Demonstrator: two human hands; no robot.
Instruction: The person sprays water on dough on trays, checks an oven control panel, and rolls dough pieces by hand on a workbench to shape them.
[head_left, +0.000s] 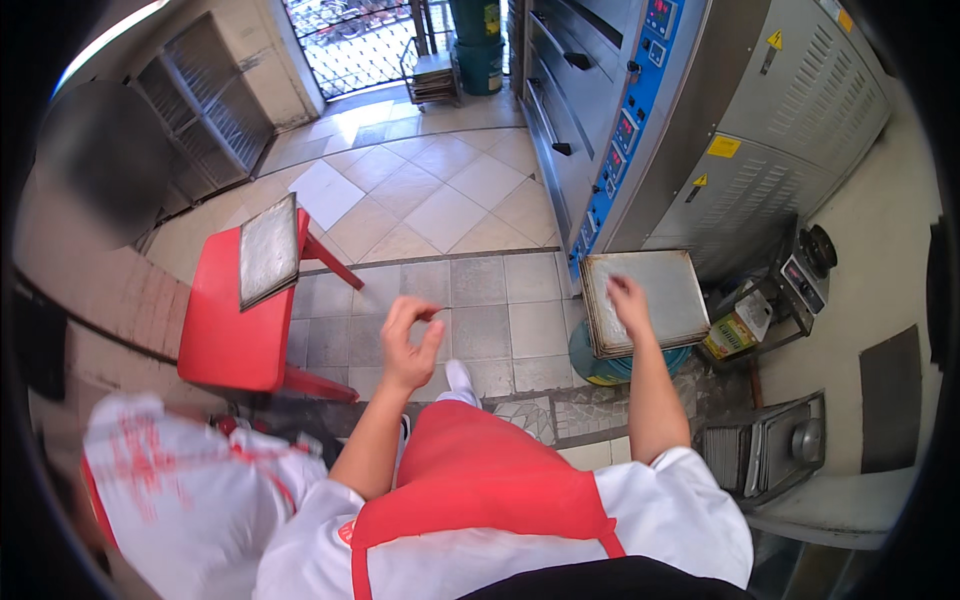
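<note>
In the head view, my right grip (626,302) is hovering over the left part of a stack of flat metal baking trays (675,300). Its fingers are curling loosely, and I cannot tell whether they are touching the top tray or pinching anything. The stack is lying beneath this grip, resting across a teal drum (605,372) that is showing below its near edge. My left grip (408,350) is hanging well apart from the stack, over the tiled floor (480,295), its thumb and fingers half curled with a gap between them and nothing inside.

Left of that grip and farther ahead, a second pile of trays (270,245) is lying on a red stool (230,330). Ahead of my right grip, the deck oven (570,100) is standing with its blue control strip (625,125) just past the stack. A co-worker (180,480) in white is staying close on my left.

I am judging this as a tray-handling step, with the right grip at the stack. The next move is probably calling for settling those fingers on one rim and bringing the left grip across, keeping any lifted tray level; nested rims could be sticking together.
</note>
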